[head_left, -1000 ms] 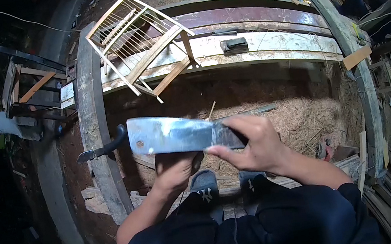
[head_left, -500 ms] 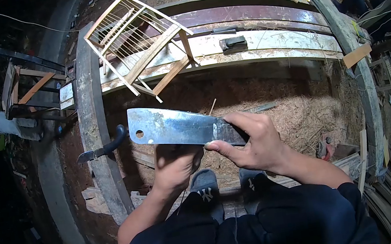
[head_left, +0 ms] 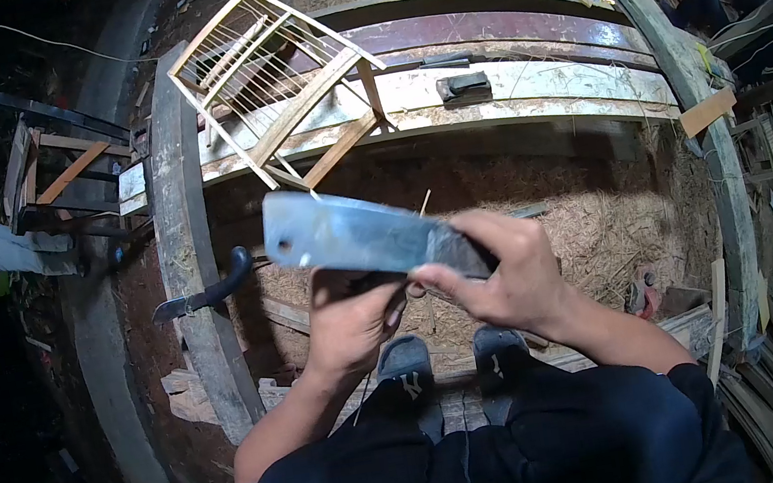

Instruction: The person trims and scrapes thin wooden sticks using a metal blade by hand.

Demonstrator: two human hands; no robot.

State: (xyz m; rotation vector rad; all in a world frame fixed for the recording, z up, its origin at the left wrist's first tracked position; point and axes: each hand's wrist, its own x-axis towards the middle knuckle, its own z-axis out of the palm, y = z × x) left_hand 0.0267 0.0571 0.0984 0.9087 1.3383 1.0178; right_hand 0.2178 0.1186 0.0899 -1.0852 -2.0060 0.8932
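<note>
A cleaver (head_left: 345,233) with a wide, blurred blade and a hole near its far corner lies across the middle, pointing left. My right hand (head_left: 515,267) is closed around its dark handle end, thumb toward me. Just under the blade, my left hand (head_left: 354,321) is closed, its fingers partly hidden. A thin stick (head_left: 426,202) shows beyond the blade, and a thin length in line with it comes out below my left hand; the middle is covered by blade and hand.
A slatted wooden cage frame (head_left: 282,77) leans on the white board (head_left: 562,80), near a dark block-like tool (head_left: 464,88). On the left beam (head_left: 174,173) rests a curved-handled knife (head_left: 204,294). Shavings (head_left: 596,240) cover the ground. A person (head_left: 8,250) is at far left.
The cleaver has shifted slightly right and up and tilted, its blade now blurred. My right hand moved with it. At far left, the person has changed posture.
</note>
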